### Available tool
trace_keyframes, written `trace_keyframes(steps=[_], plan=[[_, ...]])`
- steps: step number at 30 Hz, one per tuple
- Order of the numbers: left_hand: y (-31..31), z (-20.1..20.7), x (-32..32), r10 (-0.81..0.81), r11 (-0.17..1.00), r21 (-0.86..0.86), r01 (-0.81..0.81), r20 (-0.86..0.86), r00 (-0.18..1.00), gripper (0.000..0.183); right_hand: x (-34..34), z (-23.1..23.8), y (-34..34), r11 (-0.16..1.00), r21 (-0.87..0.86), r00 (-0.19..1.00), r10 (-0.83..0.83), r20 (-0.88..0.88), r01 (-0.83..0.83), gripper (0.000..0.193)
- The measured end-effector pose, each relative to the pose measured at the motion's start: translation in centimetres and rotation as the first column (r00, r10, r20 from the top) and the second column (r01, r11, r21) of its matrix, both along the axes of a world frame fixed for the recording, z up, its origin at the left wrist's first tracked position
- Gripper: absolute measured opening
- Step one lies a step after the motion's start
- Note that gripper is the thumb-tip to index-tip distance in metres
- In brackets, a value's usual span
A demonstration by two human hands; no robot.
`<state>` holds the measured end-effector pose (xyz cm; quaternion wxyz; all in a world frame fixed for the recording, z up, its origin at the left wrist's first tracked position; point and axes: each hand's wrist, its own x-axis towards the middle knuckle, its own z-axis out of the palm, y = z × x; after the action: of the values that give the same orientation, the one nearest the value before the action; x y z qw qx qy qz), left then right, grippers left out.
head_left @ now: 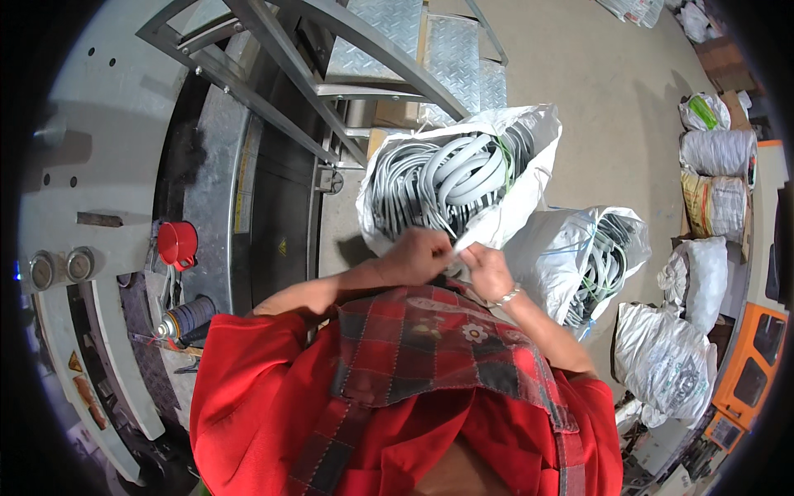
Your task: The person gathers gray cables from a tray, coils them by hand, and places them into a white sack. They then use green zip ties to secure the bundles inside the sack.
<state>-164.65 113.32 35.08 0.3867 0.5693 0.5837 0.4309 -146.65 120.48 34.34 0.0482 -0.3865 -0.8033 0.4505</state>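
An open white woven sack [538,157] stands in front of me, packed with grey curved plastic strips and rings [467,169]. A thin green tie runs among the strips on the right. At the sack's near rim, my right hand [490,271] pinches a fold of the white material between thumb and fingers. Close beside it, my left hand [418,255] is curled shut at the same rim; what its fingers hold is hidden. A second white sack [538,240] with similar grey pieces leans to the right, apart from my hands.
Metal steps [376,37] with a grey handrail [281,62] rise beyond the sack. A grey machine [116,165] stands at left, with a red pot [177,245] and a spray can [184,321] beside it. Several filled sacks [666,360] and an orange machine [751,364] line the right.
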Motion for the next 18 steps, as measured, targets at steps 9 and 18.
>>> trace_keyframes(steps=[9, 18], plan=[[1.8, -1.1, -1.4, 0.153, 0.984, -0.102, -0.144, 0.084, 0.985, 0.030, -2.8, 1.8, 0.8, 0.904, 0.405, 0.989, 0.106, 0.100, -0.138, 0.015], [1.0, 7.2, -8.6, 0.165, 0.985, 0.014, -0.172, 0.217, 0.962, 0.019, -8.4, 6.7, 0.2, 0.995, 0.060, 0.882, -0.044, -0.469, 0.081, 0.012]])
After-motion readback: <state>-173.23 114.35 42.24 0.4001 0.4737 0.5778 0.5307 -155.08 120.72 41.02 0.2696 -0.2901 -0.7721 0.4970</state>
